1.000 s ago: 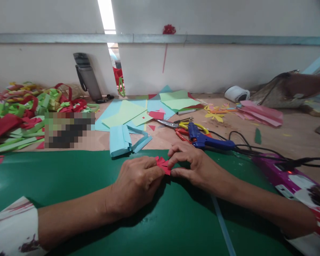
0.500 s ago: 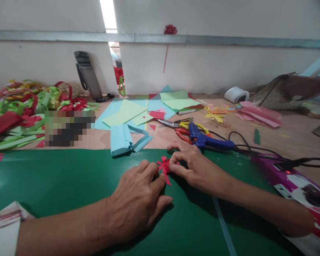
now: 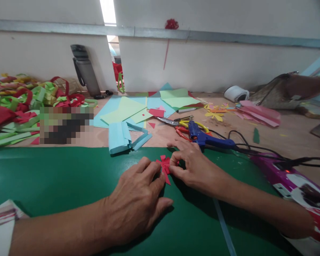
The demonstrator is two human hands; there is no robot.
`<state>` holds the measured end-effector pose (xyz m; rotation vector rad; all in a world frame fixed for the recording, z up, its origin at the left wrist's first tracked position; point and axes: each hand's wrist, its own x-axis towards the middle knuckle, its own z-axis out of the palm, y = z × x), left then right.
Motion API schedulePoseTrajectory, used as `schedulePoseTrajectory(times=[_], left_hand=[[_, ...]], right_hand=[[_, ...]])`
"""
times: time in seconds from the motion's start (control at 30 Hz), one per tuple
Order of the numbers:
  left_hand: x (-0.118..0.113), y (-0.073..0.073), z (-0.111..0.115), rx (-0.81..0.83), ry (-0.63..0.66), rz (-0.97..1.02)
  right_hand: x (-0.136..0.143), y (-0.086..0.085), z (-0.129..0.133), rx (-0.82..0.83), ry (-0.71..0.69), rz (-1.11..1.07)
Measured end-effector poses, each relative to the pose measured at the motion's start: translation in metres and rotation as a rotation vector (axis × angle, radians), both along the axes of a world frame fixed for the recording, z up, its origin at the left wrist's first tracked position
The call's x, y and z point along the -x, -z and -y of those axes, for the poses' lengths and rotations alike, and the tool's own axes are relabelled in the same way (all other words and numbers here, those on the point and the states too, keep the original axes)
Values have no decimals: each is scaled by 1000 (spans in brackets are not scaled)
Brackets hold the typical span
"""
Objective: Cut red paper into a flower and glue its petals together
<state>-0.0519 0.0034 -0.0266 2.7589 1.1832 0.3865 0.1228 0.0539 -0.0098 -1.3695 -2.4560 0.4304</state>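
A small red paper flower (image 3: 164, 164) with narrow cut petals lies on the green mat (image 3: 77, 177), between my two hands. My left hand (image 3: 141, 192) presses its left side down with bent fingertips, the thumb held apart below. From the right, my right hand (image 3: 188, 160) pinches a petal between thumb and forefinger, its other fingers raised. My fingers hide parts of the flower's edges. Just behind them sits a folded light blue paper piece (image 3: 120, 137) with a strip loop. A blue glue gun (image 3: 212, 139) lies beyond my right hand, beside scissors (image 3: 185, 129) with red and yellow handles.
Coloured paper sheets (image 3: 128, 111) cover the middle back. A grey bottle (image 3: 86, 73) stands behind red and green paper strips (image 3: 24, 106) at left. At right are a purple power strip (image 3: 272, 174) with black cables, pink paper (image 3: 261, 113) and a bag (image 3: 285, 89).
The camera view has tilted slightly, so the background sits a little higher. Both hands stay on the red paper flower, with only slight finger movement.
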Motion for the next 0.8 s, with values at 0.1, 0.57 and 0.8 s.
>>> schedulePoseTrajectory(times=[0.1, 0.57, 0.8], left_hand=[[0, -1, 0, 24, 8, -1], [4, 9, 2, -88, 85, 16], [3, 8, 1, -65, 81, 19]], right_hand=[[1, -1, 0, -1, 3, 16], [6, -2, -3, -40, 7, 105], [5, -4, -4, -29, 7, 100]])
